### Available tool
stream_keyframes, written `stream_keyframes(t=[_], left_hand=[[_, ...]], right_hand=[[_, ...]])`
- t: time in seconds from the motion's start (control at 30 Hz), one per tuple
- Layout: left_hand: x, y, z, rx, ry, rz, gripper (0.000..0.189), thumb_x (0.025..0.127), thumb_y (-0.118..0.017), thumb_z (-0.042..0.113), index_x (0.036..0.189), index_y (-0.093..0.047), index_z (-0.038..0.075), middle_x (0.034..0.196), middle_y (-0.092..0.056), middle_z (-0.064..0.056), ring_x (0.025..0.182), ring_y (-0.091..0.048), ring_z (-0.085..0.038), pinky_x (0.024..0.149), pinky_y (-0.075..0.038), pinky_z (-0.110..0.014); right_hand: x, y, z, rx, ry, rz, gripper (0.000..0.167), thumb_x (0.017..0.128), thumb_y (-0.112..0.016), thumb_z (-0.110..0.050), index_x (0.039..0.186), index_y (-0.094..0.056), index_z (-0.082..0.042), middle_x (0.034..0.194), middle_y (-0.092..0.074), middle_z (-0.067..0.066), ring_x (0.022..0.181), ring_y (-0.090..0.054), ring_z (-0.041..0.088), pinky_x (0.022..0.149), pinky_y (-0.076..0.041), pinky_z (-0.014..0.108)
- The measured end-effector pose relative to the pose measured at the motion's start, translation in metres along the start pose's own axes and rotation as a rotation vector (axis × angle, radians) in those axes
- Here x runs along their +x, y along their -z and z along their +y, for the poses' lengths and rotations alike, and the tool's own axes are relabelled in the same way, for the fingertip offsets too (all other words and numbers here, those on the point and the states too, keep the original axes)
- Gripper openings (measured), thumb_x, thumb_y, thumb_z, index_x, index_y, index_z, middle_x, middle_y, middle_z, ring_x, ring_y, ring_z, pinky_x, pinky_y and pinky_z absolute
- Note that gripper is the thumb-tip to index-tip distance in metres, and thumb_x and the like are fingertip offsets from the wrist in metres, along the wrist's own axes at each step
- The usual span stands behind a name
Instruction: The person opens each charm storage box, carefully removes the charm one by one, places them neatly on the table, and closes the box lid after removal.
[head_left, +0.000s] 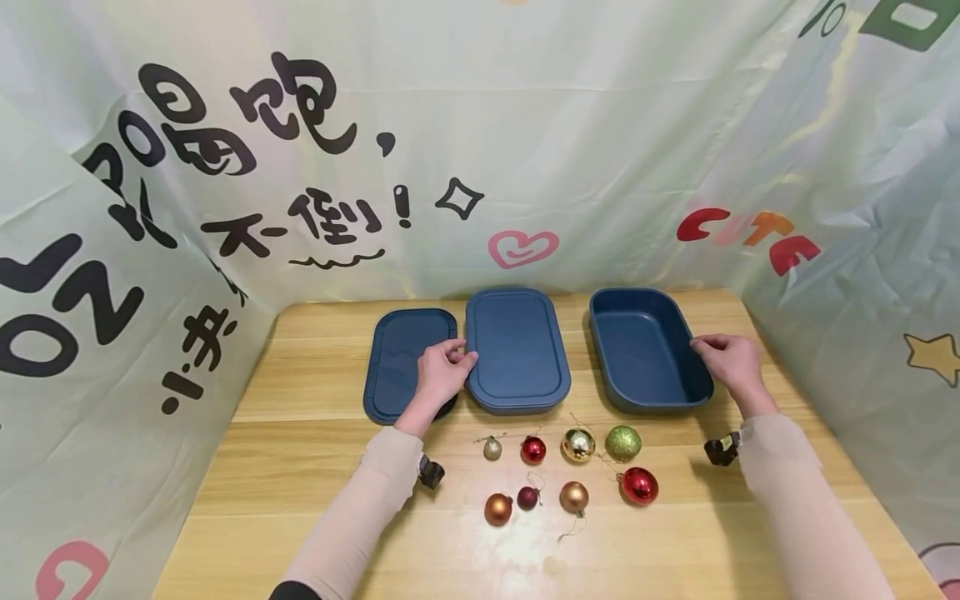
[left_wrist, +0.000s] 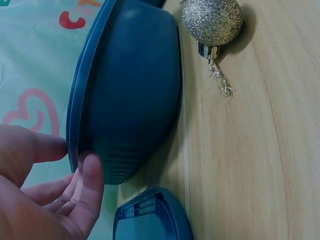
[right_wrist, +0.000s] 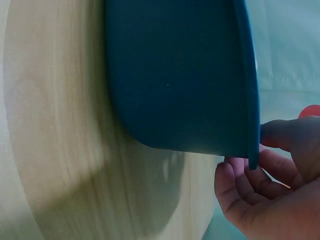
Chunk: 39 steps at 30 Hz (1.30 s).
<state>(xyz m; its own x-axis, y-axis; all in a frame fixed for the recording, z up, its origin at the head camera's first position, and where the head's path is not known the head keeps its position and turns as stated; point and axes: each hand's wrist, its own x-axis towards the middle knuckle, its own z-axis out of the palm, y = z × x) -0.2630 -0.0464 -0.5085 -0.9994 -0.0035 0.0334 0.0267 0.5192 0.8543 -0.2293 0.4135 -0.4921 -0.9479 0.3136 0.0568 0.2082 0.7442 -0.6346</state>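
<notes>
A dark blue storage box point(left_wrist: 135, 80) stands in the middle of the head view with a matching lid point(head_left: 517, 350) on top. At its left edge my left hand point(head_left: 441, 372) pinches the rim, thumb above and fingers curled beneath in the left wrist view. To the right stands a second blue box point(head_left: 641, 354), uncovered, with nothing inside. My right hand point(head_left: 731, 362) grips its right rim between thumb and fingers. A loose blue lid point(head_left: 405, 362) lies flat left of the covered box, partly hidden by my left hand.
Christmas baubles lie in two loose rows before the boxes: a silver glitter one point(head_left: 492, 448), a gold one point(head_left: 578, 445), a green one point(head_left: 623, 442), red ones such as the large one point(head_left: 638, 486), and copper ones point(head_left: 498, 509). Printed cloth point(head_left: 420, 100) walls the wooden table point(head_left: 300, 492).
</notes>
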Motion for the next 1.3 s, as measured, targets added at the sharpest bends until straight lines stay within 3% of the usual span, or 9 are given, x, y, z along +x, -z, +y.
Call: stream_keyframes(t=[0.13, 0.23, 0.33, 0.6, 0.73, 0.83, 1.0, 1.3], left_hand=[[0.000, 0.005, -0.003, -0.061, 0.025, -0.030, 0.034, 0.101, -0.073, 0.023, 0.131, -0.075, 0.009, 0.096, -0.080, -0.011, 0.069, -0.074, -0.026, 0.073, -0.063, -0.037], [0.001, 0.012, -0.008, -0.104, 0.041, -0.038, 0.023, 0.101, -0.070, 0.018, 0.119, -0.079, 0.006, 0.094, -0.079, -0.015, 0.068, -0.075, -0.028, 0.060, -0.062, -0.031], [0.004, 0.022, -0.014, -0.107, 0.054, -0.024, 0.017, 0.101, -0.071, 0.016, 0.108, -0.079, 0.004, 0.092, -0.078, -0.018, 0.070, -0.076, -0.025, 0.058, -0.061, -0.028], [0.015, 0.068, -0.041, -0.012, 0.100, 0.087, 0.018, 0.098, -0.070, 0.016, 0.106, -0.078, 0.002, 0.090, -0.079, -0.016, 0.055, -0.065, -0.007, 0.054, -0.057, -0.024], [0.020, 0.091, -0.054, 0.082, 0.178, 0.153, 0.020, 0.098, -0.070, 0.021, 0.107, -0.079, 0.005, 0.095, -0.080, -0.015, 0.056, -0.065, -0.008, 0.056, -0.052, -0.024], [0.022, 0.102, -0.063, 0.136, 0.247, 0.178, 0.022, 0.098, -0.070, 0.024, 0.110, -0.079, 0.007, 0.103, -0.080, -0.015, 0.071, -0.072, -0.019, 0.064, -0.052, -0.028], [0.022, 0.110, -0.075, 0.148, 0.302, 0.165, 0.026, 0.099, -0.067, 0.025, 0.116, -0.078, 0.008, 0.115, -0.077, -0.017, 0.105, -0.071, -0.034, 0.084, -0.056, -0.041], [0.020, 0.114, -0.092, 0.183, 0.297, 0.180, 0.025, 0.098, -0.068, 0.020, 0.114, -0.078, 0.005, 0.114, -0.078, -0.018, 0.107, -0.071, -0.036, 0.092, -0.054, -0.047]], right_hand=[[0.000, -0.001, 0.001, 0.018, -0.026, -0.029, 0.046, 0.107, -0.058, -0.027, 0.128, -0.069, 0.013, 0.131, -0.065, 0.036, 0.119, -0.063, 0.050, 0.077, -0.045, 0.026], [0.000, -0.001, 0.001, 0.032, -0.039, -0.037, 0.047, 0.107, -0.058, -0.027, 0.130, -0.068, 0.013, 0.133, -0.064, 0.036, 0.119, -0.063, 0.047, 0.075, -0.044, 0.022], [0.000, -0.001, 0.002, 0.045, -0.050, -0.036, 0.047, 0.107, -0.058, -0.027, 0.130, -0.067, 0.013, 0.133, -0.065, 0.036, 0.117, -0.063, 0.044, 0.072, -0.043, 0.018], [0.000, -0.001, 0.000, 0.073, -0.077, -0.065, 0.052, 0.108, -0.056, -0.032, 0.133, -0.066, 0.012, 0.137, -0.063, 0.036, 0.122, -0.061, 0.045, 0.075, -0.043, 0.020], [0.001, -0.001, 0.001, 0.079, -0.073, -0.057, 0.051, 0.108, -0.057, -0.032, 0.131, -0.067, 0.012, 0.134, -0.065, 0.035, 0.098, -0.065, 0.019, 0.073, -0.044, 0.018], [0.000, -0.001, 0.002, 0.065, -0.074, -0.045, 0.050, 0.107, -0.058, -0.032, 0.129, -0.069, 0.011, 0.132, -0.067, 0.033, 0.091, -0.056, 0.005, 0.071, -0.044, 0.017], [-0.001, -0.001, 0.001, 0.060, -0.070, -0.038, 0.050, 0.108, -0.058, -0.031, 0.129, -0.068, 0.012, 0.133, -0.066, 0.034, 0.107, -0.063, 0.028, 0.072, -0.043, 0.017], [-0.002, -0.001, 0.002, 0.072, -0.070, -0.058, 0.052, 0.109, -0.056, -0.031, 0.133, -0.065, 0.014, 0.137, -0.062, 0.037, 0.121, -0.061, 0.044, 0.073, -0.042, 0.016]])
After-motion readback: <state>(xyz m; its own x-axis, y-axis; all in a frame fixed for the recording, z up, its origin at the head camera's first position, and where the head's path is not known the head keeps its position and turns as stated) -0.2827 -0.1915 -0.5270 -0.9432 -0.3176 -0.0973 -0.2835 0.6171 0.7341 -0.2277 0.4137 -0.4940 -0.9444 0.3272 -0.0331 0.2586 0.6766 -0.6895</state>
